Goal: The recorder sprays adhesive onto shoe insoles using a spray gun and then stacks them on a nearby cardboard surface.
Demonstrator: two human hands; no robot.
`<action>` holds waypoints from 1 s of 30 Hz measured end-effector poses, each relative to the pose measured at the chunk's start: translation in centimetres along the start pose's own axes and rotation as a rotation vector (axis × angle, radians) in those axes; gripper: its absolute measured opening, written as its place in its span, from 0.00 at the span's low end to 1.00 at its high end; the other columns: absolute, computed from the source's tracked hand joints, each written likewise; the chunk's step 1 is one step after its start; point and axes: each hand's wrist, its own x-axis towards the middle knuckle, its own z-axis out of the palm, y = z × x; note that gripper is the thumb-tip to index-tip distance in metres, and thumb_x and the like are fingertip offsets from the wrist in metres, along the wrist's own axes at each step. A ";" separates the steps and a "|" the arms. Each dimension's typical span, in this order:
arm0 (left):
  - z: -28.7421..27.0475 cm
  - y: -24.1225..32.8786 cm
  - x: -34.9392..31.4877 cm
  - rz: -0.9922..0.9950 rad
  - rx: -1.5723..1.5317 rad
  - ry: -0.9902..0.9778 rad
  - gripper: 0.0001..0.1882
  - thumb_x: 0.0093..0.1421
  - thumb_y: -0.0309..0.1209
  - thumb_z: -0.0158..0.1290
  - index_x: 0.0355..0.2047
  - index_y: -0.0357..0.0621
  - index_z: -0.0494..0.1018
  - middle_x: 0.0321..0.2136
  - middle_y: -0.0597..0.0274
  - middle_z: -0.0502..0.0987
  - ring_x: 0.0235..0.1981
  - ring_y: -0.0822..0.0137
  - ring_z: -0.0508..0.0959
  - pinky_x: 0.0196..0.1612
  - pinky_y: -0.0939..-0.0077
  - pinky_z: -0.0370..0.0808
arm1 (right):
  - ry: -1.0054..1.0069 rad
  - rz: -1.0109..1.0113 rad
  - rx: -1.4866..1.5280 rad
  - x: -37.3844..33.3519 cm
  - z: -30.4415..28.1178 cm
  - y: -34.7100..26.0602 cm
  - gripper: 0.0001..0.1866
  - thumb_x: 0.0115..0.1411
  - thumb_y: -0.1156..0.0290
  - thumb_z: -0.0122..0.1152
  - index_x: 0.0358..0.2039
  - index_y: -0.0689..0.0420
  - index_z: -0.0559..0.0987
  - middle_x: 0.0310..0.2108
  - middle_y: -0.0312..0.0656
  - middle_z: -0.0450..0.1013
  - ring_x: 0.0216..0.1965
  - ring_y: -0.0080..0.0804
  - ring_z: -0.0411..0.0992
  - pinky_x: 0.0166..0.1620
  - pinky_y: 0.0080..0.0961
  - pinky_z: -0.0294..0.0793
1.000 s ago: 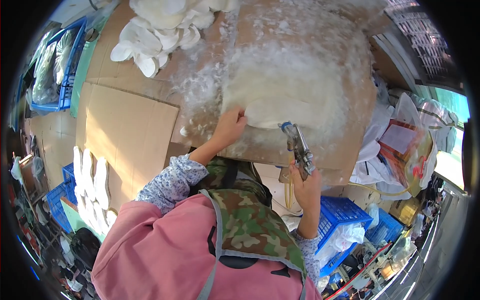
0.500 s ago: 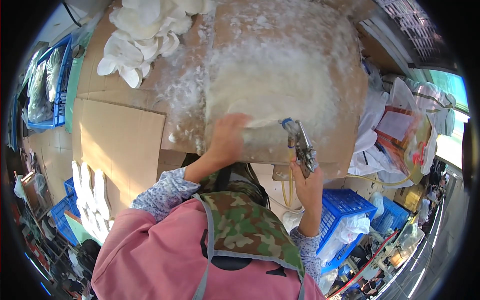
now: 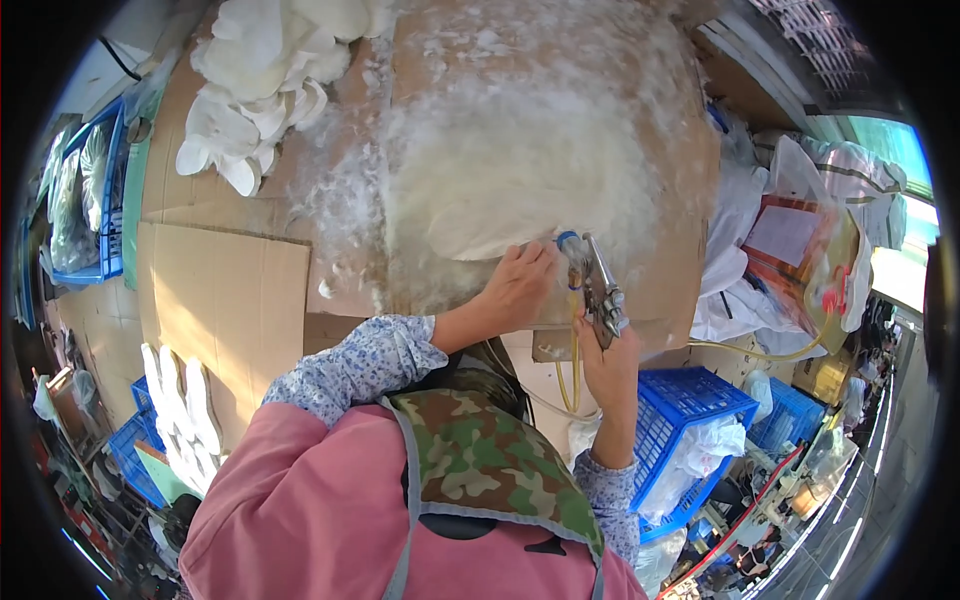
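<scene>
White pile (image 3: pixel 250 95): desk's (image 3: pixel 655 285) far L.
Oval piece (image 3: pixel 478 230): on white fuzz (image 3: pixel 610 165), nr desk's near edge.
L hand (image 3: pixel 520 285): fingers bent at piece; I can't tell if grip's pinched.
Spray gun (image 3: pixel 603 298): nozzle (image 3: pixel 567 238) just beside L hand.
R hand (image 3: pixel 608 365): I see grip clamped on gun.

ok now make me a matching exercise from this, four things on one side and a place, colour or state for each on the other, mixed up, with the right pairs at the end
Things
1. spray gun
2. apron
3. left sleeve
4. pile of white flat pieces

Places, colours, states
A. pale with a blue floral print
B. heaped toward the far left of the cardboard
C. held in the right hand
D. green and brown camouflage with grey edging

Right pairs
1-C, 2-D, 3-A, 4-B
</scene>
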 end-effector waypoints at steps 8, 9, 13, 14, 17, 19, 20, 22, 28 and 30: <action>0.0 0.1 0.0 -0.025 0.064 -0.082 0.28 0.47 0.26 0.49 0.51 0.28 0.66 0.57 0.50 0.62 0.43 0.60 0.67 0.41 0.70 0.63 | 0.082 -0.010 -0.076 0.6 -1.0 1.1 0.09 0.59 0.75 0.56 0.39 0.62 0.72 0.27 0.46 0.73 0.27 0.37 0.71 0.33 0.30 0.70; -0.1 0.1 0.0 -0.030 0.061 -0.100 0.28 0.47 0.26 0.49 0.51 0.28 0.66 0.57 0.50 0.62 0.43 0.60 0.67 0.41 0.70 0.63 | 0.084 0.009 -0.082 0.6 -1.1 1.3 0.09 0.59 0.75 0.56 0.39 0.62 0.72 0.27 0.46 0.73 0.27 0.37 0.71 0.33 0.30 0.70; -0.2 0.2 0.0 -0.023 0.083 -0.119 0.28 0.47 0.26 0.49 0.51 0.28 0.66 0.58 0.50 0.61 0.43 0.60 0.67 0.40 0.69 0.63 | 0.127 0.011 -0.026 0.9 -1.6 2.1 0.10 0.58 0.74 0.57 0.40 0.62 0.72 0.26 0.45 0.73 0.27 0.34 0.71 0.34 0.29 0.70; -0.2 0.2 0.1 -0.017 0.089 -0.098 0.28 0.47 0.26 0.49 0.51 0.28 0.66 0.58 0.49 0.61 0.42 0.60 0.66 0.40 0.70 0.63 | 0.149 0.009 -0.027 0.9 -1.7 2.3 0.10 0.58 0.74 0.57 0.40 0.62 0.72 0.26 0.45 0.73 0.27 0.33 0.71 0.34 0.29 0.70; -0.4 0.2 0.1 -0.012 0.099 -0.123 0.28 0.47 0.26 0.49 0.51 0.28 0.66 0.59 0.49 0.60 0.42 0.60 0.66 0.40 0.70 0.63 | 0.169 0.045 -0.020 1.2 -2.2 2.7 0.10 0.58 0.74 0.57 0.39 0.63 0.73 0.26 0.44 0.73 0.26 0.33 0.71 0.33 0.28 0.69; -0.5 0.2 0.2 -0.008 0.103 -0.130 0.28 0.47 0.26 0.49 0.51 0.28 0.66 0.59 0.49 0.60 0.42 0.60 0.66 0.40 0.70 0.63 | 0.187 0.025 -0.015 1.5 -2.5 3.0 0.10 0.58 0.74 0.57 0.39 0.63 0.73 0.26 0.44 0.72 0.26 0.32 0.70 0.33 0.28 0.69; -0.6 0.1 0.2 0.008 0.102 -0.109 0.28 0.47 0.26 0.49 0.51 0.28 0.66 0.59 0.49 0.60 0.42 0.61 0.66 0.40 0.70 0.63 | 0.206 -0.026 0.002 1.6 -2.6 3.2 0.10 0.58 0.74 0.57 0.39 0.63 0.73 0.25 0.44 0.72 0.26 0.32 0.70 0.33 0.27 0.69; -0.6 0.2 0.2 -0.004 0.103 -0.130 0.28 0.47 0.26 0.49 0.50 0.29 0.67 0.58 0.50 0.61 0.42 0.60 0.66 0.40 0.70 0.63 | 0.207 0.002 -0.010 1.9 -2.8 3.4 0.09 0.58 0.74 0.57 0.39 0.63 0.73 0.25 0.44 0.72 0.26 0.31 0.70 0.33 0.27 0.69; -1.8 -0.7 -0.8 -0.061 -0.032 -0.049 0.24 0.46 0.24 0.49 0.47 0.36 0.68 0.51 0.49 0.66 0.45 0.56 0.68 0.44 0.64 0.65 | 0.203 0.027 -0.044 1.8 -2.8 3.1 0.10 0.58 0.73 0.57 0.39 0.63 0.73 0.25 0.45 0.72 0.25 0.33 0.69 0.33 0.29 0.69; -3.4 -2.3 -2.2 -0.251 -0.046 0.072 0.23 0.46 0.22 0.49 0.46 0.40 0.67 0.47 0.48 0.67 0.47 0.52 0.68 0.47 0.60 0.65 | 0.176 0.051 -0.063 1.5 -2.3 2.7 0.10 0.58 0.73 0.57 0.39 0.63 0.73 0.25 0.46 0.72 0.25 0.34 0.70 0.33 0.29 0.69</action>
